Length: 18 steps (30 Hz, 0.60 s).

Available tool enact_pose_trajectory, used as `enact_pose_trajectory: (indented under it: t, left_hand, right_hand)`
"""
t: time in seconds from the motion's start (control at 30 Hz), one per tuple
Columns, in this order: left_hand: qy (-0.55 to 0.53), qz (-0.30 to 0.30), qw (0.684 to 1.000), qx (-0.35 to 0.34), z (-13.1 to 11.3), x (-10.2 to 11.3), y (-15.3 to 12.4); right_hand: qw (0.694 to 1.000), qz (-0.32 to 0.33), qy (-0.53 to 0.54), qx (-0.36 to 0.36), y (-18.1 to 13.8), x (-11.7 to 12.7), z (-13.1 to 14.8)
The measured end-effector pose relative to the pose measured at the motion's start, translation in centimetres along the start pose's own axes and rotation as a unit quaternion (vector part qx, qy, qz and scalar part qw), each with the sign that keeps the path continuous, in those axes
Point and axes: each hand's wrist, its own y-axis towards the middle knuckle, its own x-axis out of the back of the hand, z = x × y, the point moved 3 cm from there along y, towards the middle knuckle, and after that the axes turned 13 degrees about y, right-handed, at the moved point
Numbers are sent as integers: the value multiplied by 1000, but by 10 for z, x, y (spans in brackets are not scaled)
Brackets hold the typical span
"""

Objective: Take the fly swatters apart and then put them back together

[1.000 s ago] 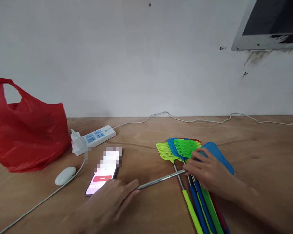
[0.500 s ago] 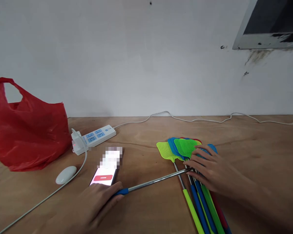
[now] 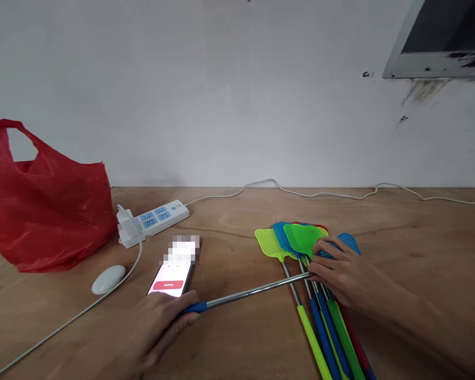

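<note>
A blue fly swatter with a metal rod lies slantwise between my two hands. My left hand is closed around its blue handle, in front of the phone. At the rod's other end my right hand pinches it with closed fingers. A blue mesh head shows behind the right hand and is partly hidden by it. Under the rod and the right hand lies a fanned pile of fly swatters in yellow-green, blue, green and red, their handles pointing towards me.
A lit phone lies just beyond my left hand. Behind it are a white power strip with a plugged-in charger and a white rounded object. A red plastic bag stands at the left. One cable runs along the wall.
My right hand's fingers have closed more tightly on the rod's far end, and more of the blue mesh head shows. The left hand keeps its grip; the view has shifted slightly.
</note>
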Motion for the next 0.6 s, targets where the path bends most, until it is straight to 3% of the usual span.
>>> enact_pose_trajectory:
  t: [0.17,0.3,0.4,0.6]
  left_hand:
    - [-6,8,1000,-19,-8,-4,11]
    - [2,68,995,-76,-33,-15,25]
    - [27,65,995,-70,-46,-18,33]
    - [9,65,996,-63,-45,-11,42]
  right_hand:
    - [999,-14,-35,6,10,4,9]
    - [998,16,-5,57,31,3,43]
    - [998,15,-11,58,44,-1,59]
    - [999,-2,-15,34,44,-6,49]
